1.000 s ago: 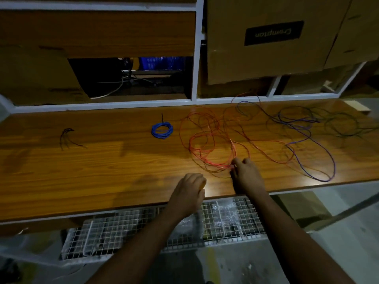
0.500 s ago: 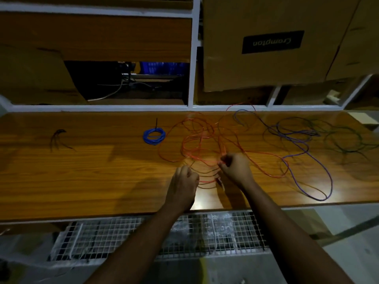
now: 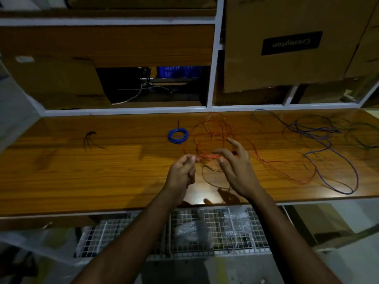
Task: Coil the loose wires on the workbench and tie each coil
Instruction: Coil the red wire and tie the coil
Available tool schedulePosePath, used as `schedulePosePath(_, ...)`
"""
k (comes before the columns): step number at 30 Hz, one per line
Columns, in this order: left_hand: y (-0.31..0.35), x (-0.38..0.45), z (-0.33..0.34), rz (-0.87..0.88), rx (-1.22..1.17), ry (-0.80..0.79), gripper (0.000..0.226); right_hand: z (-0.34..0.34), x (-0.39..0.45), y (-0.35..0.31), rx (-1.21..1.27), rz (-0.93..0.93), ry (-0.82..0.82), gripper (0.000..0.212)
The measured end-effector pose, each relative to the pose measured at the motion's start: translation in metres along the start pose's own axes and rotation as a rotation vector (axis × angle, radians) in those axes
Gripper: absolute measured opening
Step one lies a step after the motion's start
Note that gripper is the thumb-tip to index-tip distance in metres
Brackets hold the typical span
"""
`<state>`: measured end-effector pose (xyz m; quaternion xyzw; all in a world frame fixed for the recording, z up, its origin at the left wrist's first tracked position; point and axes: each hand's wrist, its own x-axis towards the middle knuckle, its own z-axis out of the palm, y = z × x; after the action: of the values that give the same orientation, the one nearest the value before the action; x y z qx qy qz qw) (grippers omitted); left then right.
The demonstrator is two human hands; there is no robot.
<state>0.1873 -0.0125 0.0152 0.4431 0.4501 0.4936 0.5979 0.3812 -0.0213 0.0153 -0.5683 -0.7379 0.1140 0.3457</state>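
Note:
A loose red wire (image 3: 213, 138) lies in tangled loops at the middle of the wooden workbench (image 3: 102, 173). My left hand (image 3: 181, 173) pinches one strand of it between thumb and fingertips, lifted above the bench. My right hand (image 3: 235, 167) is close beside it; its thumb and a curled finger pinch a bunch of red strands, and its other fingers spread out. A small blue coil (image 3: 178, 136) with a black tie lies just left of the red loops. A loose purple wire (image 3: 328, 152) and a dark green wire (image 3: 363, 136) sprawl on the right.
Short black ties (image 3: 90, 138) lie at the left of the bench. Cardboard boxes (image 3: 287, 42) fill the shelves behind. A white wire basket (image 3: 184, 230) with plastic bags hangs under the bench's front edge.
Both hands rose off the bench with the red wire, and the loops were drawn towards the middle. My right hand's fingers have spread. The camera moved closer.

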Motion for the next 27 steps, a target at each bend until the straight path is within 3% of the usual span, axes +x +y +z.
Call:
schedulePosePath(3, 0.024, -0.008, -0.02, -0.094, -0.229, 0.006, 0.018, 0.004, -0.001, -0.026, 0.071, -0.07, -0.005, 0.041)
schedulePosePath(7, 0.053, -0.023, -0.048, -0.271, -0.543, -0.172, 0.022, 0.005, 0.0, -0.07, 0.353, 0.009, 0.034, 0.02)
schedulePosePath(12, 0.081, -0.044, -0.087, -0.347, -0.594, -0.427, 0.026, 0.012, -0.001, -0.105, 0.283, 0.096, 0.216, 0.036)
schedulePosePath(15, 0.102, -0.049, -0.105, -0.266, -0.71, -0.44, 0.029, 0.022, -0.011, -0.107, 0.352, 0.157, 0.074, 0.032)
schedulePosePath(18, 0.124, -0.046, -0.12, -0.174, -0.767, -0.413, 0.031, 0.035, -0.033, -0.099, 0.843, 0.304, -0.179, 0.014)
schedulePosePath(21, 0.136, -0.04, -0.125, -0.108, -0.77, -0.377, 0.028, 0.048, -0.051, -0.1, 1.137, 0.501, -0.199, 0.026)
schedulePosePath(24, 0.14, -0.036, -0.117, -0.083, -0.734, -0.367, 0.027, 0.06, -0.056, -0.119, 1.017, 0.607, -0.019, 0.022)
schedulePosePath(27, 0.139, -0.032, -0.103, -0.077, -0.663, -0.33, 0.031, 0.058, -0.047, -0.151, 0.643, 0.548, 0.18, 0.009)
